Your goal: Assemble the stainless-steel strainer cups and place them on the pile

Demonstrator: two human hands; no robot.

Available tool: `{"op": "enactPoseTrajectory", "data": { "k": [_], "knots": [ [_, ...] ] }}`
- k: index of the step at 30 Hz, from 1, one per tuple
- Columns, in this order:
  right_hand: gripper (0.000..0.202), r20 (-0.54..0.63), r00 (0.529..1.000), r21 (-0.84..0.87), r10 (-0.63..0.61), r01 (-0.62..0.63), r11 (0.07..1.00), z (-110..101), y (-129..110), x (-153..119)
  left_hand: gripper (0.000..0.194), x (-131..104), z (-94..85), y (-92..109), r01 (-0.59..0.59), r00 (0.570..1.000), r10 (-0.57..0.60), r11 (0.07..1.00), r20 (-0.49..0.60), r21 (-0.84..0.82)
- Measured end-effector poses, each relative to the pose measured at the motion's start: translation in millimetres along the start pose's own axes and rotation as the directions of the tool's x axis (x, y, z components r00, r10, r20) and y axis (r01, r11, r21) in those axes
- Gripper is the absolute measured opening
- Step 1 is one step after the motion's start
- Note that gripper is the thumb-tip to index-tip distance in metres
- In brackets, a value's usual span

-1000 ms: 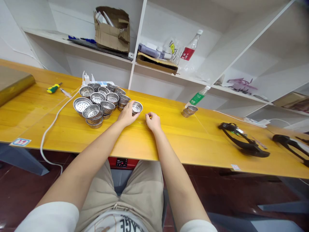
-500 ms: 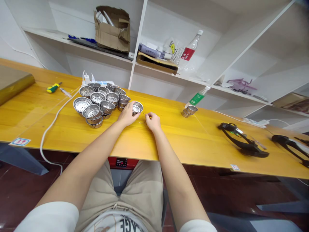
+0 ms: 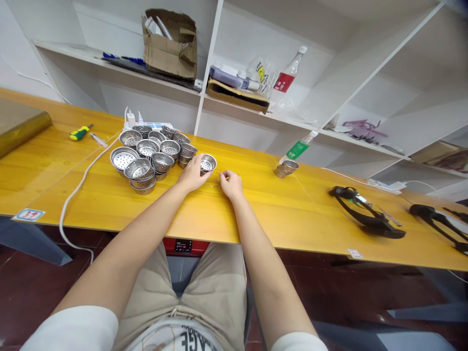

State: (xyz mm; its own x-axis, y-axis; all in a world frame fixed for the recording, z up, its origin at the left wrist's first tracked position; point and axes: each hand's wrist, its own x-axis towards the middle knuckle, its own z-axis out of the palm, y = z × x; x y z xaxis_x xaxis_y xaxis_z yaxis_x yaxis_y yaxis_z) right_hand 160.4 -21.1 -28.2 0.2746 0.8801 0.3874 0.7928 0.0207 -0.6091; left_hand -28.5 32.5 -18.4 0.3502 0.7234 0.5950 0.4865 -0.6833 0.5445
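Observation:
My left hand [image 3: 192, 174] is closed around the near left side of a small perforated metal strainer cup [image 3: 208, 163] on the table. Just to the right, my right hand [image 3: 231, 184] pinches a thin bent wire [image 3: 214, 185], part of it hidden by the fingers. The wire curves out leftward below the cup. Left of my left hand stand many similar perforated metal cups [image 3: 139, 169], some stacked inside one another. Two more nested cups [image 3: 286, 168] stand apart on the right.
A white cable [image 3: 78, 187] crosses the yellow table [image 3: 204, 219] at left, near a green-yellow screwdriver [image 3: 80, 132]. A green-labelled bottle [image 3: 298, 148] stands behind the right-hand cups. Black headsets [image 3: 365, 214] lie farther right. Shelves with a cardboard box [image 3: 170, 48] rise behind.

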Motion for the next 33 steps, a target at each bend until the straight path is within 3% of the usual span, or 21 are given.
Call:
{"op": "enactPoseTrajectory", "data": {
  "k": [18, 26, 33],
  "knots": [
    [0.028, -0.006, 1.0, 0.023, 0.005, -0.005, 1.0, -1.0, -0.6, 0.8, 0.068, 0.0, -1.0, 3.0, 0.004, 1.0, -0.004, 1.0, -0.002, -0.009],
    [0.026, 0.057, 0.998, -0.073, 0.017, -0.013, 0.997, -4.5, -1.5, -1.7, 0.073, -0.7, -5.7, 8.0, 0.044, 0.999, -0.044, 0.999, 0.006, 0.014],
    [0.032, -0.068, 0.991, -0.06, 0.117, -0.121, 0.991, -12.8, -4.9, -0.4, 0.062, 1.3, -12.1, 12.6, -0.065, 0.989, 0.073, 0.996, -0.127, 0.066]
  ]
}}
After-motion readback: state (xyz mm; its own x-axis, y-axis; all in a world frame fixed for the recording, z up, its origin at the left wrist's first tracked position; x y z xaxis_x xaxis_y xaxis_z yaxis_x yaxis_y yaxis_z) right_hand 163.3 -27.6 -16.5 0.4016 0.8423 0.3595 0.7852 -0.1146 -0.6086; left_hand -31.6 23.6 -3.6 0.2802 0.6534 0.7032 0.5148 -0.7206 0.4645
